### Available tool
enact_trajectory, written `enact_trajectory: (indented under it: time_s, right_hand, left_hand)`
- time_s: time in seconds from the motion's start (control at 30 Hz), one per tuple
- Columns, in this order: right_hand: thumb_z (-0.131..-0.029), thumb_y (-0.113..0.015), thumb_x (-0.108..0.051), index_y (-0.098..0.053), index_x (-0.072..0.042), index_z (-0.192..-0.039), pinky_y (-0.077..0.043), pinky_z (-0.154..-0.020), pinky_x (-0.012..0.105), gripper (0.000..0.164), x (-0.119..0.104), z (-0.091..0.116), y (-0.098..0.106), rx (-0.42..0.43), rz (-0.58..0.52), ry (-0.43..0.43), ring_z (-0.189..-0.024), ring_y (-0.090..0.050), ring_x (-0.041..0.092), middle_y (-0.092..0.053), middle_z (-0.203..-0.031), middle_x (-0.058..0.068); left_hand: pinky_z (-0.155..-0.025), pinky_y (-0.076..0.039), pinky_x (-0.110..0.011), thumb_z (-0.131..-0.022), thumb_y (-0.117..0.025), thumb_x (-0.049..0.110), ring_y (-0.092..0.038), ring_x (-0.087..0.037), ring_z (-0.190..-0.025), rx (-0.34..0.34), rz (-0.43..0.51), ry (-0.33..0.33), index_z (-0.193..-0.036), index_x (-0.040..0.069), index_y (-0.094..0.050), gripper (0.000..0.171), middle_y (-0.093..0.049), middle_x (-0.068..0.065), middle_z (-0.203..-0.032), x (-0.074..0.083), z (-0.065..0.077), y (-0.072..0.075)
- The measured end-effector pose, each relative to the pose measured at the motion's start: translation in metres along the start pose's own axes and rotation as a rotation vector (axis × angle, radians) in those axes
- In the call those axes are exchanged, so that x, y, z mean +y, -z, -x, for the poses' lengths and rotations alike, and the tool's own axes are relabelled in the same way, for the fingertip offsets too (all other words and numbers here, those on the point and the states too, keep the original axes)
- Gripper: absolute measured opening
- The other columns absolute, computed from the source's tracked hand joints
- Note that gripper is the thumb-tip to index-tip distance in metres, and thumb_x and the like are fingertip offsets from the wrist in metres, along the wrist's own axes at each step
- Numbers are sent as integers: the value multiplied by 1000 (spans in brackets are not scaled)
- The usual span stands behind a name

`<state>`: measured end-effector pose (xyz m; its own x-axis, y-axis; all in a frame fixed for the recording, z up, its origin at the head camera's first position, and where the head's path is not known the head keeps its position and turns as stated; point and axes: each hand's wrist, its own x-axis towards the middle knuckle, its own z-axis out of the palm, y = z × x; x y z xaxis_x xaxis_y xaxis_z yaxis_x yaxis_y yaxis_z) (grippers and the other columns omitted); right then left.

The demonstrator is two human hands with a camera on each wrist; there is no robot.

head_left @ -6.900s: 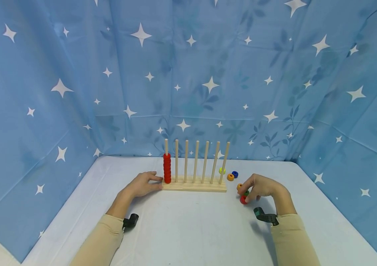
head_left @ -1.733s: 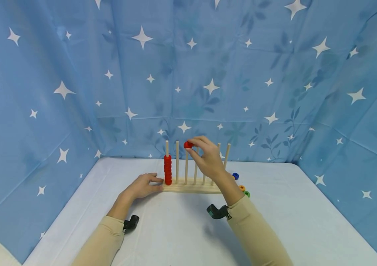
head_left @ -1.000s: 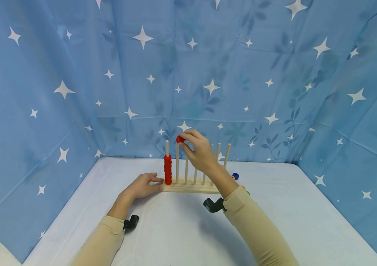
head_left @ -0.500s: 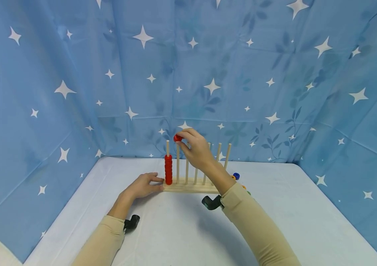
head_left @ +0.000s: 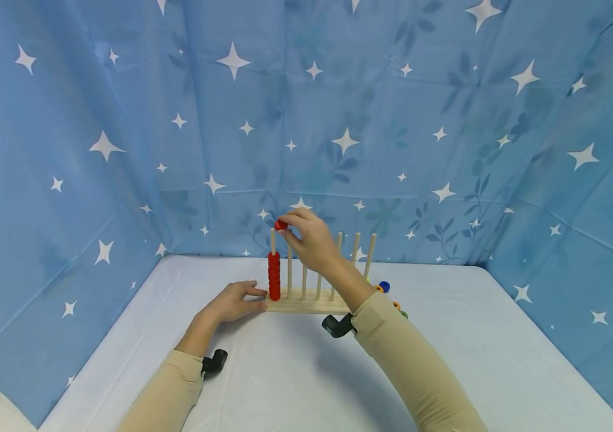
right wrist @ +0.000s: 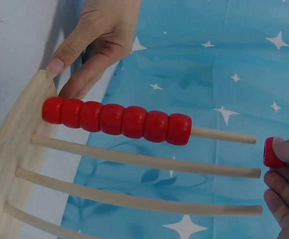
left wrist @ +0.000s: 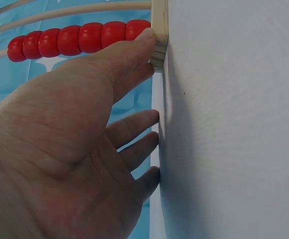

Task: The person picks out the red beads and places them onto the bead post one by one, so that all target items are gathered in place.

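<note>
My right hand (head_left: 310, 241) pinches a red bead (head_left: 280, 225) between thumb and fingers, close beside the tip of the leftmost peg (right wrist: 224, 135). In the right wrist view the bead is apart from that peg, its hole facing the pegs. Several red beads (head_left: 274, 276) are stacked on the peg's lower part, and its upper end is bare. The wooden peg rack (head_left: 311, 306) stands upright on its base. At the base's left end, my left hand (head_left: 230, 302) touches the wood with thumb and index finger, while the other fingers spread loosely in the left wrist view.
Right of the rack lie loose beads: a blue bead (head_left: 384, 286), an orange bead (head_left: 395, 305) and a green bead (head_left: 404, 314), partly hidden by the right arm. The other pegs (head_left: 289, 270) carry no beads. A blue star-patterned curtain (head_left: 306, 120) surrounds the white table (head_left: 263, 378).
My right hand has taken the red bead from the table at the right, lifted it and carried it left along the peg tips to the first peg. My left hand has stayed in place.
</note>
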<state>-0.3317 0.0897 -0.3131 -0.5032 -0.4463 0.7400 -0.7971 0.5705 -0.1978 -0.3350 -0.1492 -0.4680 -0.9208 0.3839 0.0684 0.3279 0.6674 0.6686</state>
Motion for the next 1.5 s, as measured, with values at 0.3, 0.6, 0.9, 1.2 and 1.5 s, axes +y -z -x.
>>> enact_trajectory:
  time_s: [0.3, 0.6, 0.9, 1.2, 1.5]
  right_hand:
    - [-99, -72, -13, -75, -4, -123, -58, -89, 32, 26, -4, -6, -7, -74, 21, -51, -106, -67, 22, -71, -118, 6]
    - [-99, -71, -10, -75, -3, -124, -57, -87, 32, 26, -5, -10, -13, -106, 38, -68, -103, -66, 23, -71, -114, 7]
    - [-100, -72, -16, -76, -5, -123, -55, -91, 35, 26, -3, -11, -15, -112, 87, -64, -102, -64, 23, -73, -113, 5]
    - [-100, -73, -21, -79, -9, -117, -53, -89, 41, 22, -2, -10, -17, -127, 145, -52, -101, -66, 24, -76, -110, 4]
    - [-100, -72, -25, -79, -14, -117, -51, -94, 44, 21, -3, -9, -17, -170, 172, -88, -105, -66, 25, -77, -112, 1]
  left_hand:
    - [-120, -30, -67, -96, -76, 31, -37, -49, -150, 6, 20, 7, -132, 12, -74, 40, -48, -24, -158, 0, 0, 1]
    - [-121, -30, -66, -95, -77, 32, -37, -50, -150, -2, 18, 13, -131, 12, -74, 41, -48, -25, -157, 1, 0, 1]
    - [-120, -31, -67, -96, -76, 32, -38, -50, -149, 2, 13, 6, -130, 13, -75, 40, -49, -25, -157, 1, 0, 3]
    - [-119, -31, -68, -96, -76, 33, -38, -51, -149, -3, 12, -7, -130, 12, -75, 40, -48, -26, -157, 0, 0, 2]
    - [-120, -32, -67, -96, -76, 33, -40, -50, -148, -3, 13, -3, -130, 12, -75, 40, -49, -26, -156, 0, -1, 2]
